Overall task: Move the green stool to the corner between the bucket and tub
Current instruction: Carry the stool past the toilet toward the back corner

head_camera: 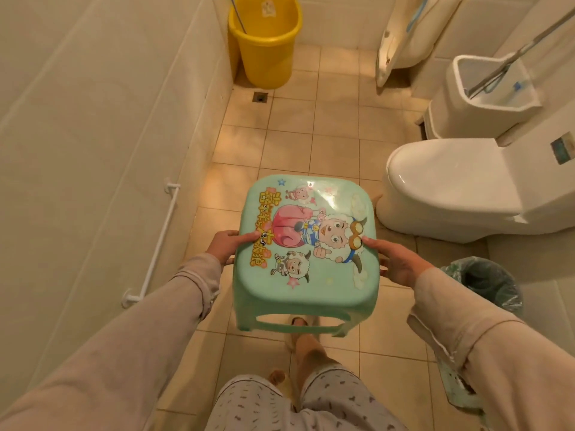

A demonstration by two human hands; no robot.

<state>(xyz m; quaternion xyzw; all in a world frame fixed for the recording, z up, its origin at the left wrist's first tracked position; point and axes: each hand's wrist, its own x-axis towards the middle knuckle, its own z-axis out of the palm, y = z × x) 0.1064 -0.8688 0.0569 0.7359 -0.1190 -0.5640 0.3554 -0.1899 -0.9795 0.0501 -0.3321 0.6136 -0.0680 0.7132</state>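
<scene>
The green stool (pixel 306 253), with a cartoon sheep picture on its seat, is lifted off the tiled floor in front of me. My left hand (pixel 225 244) grips its left edge, thumb on the seat. On the opposite edge my right hand (pixel 396 262) grips the same way. A yellow bucket (pixel 264 42) with a handle stick in it stands in the far left corner against the wall. A white tub (pixel 392 42) leans upright against the back wall, to the right of the bucket. Bare floor lies between them.
A white toilet (pixel 451 188) stands at the right, with a white mop bucket (pixel 485 98) behind it. A bin lined with a bag (pixel 485 281) sits beside my right arm. A floor drain (pixel 260 97) lies below the yellow bucket. A white rail (pixel 155 244) runs along the left wall.
</scene>
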